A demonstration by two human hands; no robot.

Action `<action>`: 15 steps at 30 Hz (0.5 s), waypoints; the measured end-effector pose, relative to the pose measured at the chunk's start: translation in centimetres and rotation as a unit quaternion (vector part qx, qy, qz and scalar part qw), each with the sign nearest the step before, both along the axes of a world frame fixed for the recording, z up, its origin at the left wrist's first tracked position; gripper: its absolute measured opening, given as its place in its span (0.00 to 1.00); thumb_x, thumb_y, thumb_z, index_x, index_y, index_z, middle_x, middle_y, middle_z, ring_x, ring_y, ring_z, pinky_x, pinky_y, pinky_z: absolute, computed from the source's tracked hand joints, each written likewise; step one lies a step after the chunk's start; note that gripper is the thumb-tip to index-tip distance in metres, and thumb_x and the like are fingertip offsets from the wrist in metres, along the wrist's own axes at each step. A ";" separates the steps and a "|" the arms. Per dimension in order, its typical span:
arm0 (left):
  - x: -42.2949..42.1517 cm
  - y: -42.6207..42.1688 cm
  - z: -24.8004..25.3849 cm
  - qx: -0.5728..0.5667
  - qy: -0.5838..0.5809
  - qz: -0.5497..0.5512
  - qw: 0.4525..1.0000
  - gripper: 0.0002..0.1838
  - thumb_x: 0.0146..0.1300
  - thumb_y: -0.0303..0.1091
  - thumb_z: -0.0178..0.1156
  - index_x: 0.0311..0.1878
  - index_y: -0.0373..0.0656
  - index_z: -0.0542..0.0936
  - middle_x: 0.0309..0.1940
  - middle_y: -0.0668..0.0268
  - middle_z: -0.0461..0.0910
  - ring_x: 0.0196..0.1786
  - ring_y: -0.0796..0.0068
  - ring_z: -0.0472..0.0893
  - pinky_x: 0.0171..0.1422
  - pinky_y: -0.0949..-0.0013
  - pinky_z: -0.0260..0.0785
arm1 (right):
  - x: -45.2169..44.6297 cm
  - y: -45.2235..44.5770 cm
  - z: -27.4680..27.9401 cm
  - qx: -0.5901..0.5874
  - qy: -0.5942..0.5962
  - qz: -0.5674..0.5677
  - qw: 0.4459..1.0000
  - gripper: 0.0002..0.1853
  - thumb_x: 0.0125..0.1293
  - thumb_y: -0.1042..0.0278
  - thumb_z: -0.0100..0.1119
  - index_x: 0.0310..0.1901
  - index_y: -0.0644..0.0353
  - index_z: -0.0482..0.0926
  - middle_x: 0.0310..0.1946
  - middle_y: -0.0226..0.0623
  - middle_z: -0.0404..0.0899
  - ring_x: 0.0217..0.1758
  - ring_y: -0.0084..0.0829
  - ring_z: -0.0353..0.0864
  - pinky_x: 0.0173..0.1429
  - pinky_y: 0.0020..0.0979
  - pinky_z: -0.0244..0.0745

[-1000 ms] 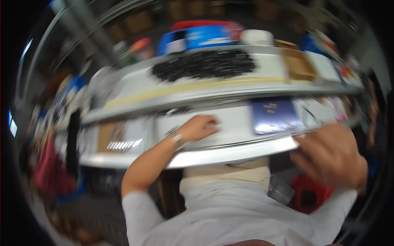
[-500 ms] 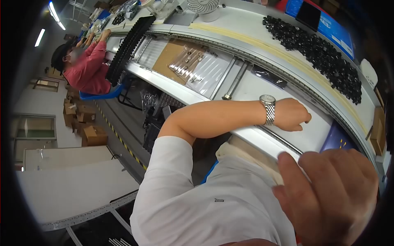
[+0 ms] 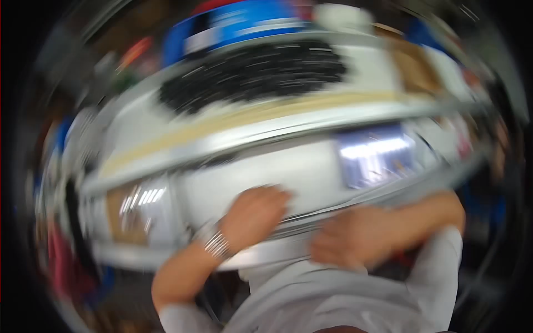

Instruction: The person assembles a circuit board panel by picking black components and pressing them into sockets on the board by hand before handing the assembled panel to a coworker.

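Note:
My left hand (image 3: 256,215), with a silver watch (image 3: 215,243) on its wrist, rests over the near part of the white work surface (image 3: 266,166). Its fingers curl inward and blur hides whether anything is in them. My right hand (image 3: 352,236) is over the silver front rail, close to my shirt, its fingers smeared by motion. The two hands are apart. A shiny purple-blue packet (image 3: 377,157) lies on the surface beyond my right hand.
A pile of small black parts (image 3: 255,72) lies on the upper shelf behind a yellow strip (image 3: 250,119). Blue boxes (image 3: 239,25) stand behind it, a brown tray (image 3: 415,66) at right. Clear bags over cardboard (image 3: 133,213) lie left. A person's red clothing (image 3: 64,261) shows far left.
The view has swung back from the left side to the bench ahead. My right hand has moved from close to the camera down to the front rail, nearer my left hand.

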State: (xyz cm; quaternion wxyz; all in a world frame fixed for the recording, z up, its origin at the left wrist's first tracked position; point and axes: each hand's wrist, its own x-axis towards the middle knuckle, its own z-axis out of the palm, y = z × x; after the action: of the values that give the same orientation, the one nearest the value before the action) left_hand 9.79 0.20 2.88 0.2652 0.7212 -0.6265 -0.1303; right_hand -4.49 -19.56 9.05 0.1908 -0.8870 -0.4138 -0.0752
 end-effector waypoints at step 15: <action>4.0 1.1 2.6 0.038 -0.153 -0.126 0.980 0.18 0.67 0.30 0.61 0.58 0.34 0.80 0.42 0.53 0.82 0.40 0.52 0.81 0.47 0.58 0.73 | 3.2 -8.7 -5.7 0.001 -0.303 -0.097 0.948 0.11 0.61 0.74 0.57 0.23 0.47 0.73 0.22 0.26 0.70 0.24 0.26 0.70 0.27 0.27 0.62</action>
State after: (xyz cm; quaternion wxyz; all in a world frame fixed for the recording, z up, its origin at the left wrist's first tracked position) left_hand 13.79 1.28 5.43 0.1207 0.6576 -0.7399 -0.0745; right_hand -1.27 -28.29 3.36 0.0491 -0.8581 -0.3641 -0.3588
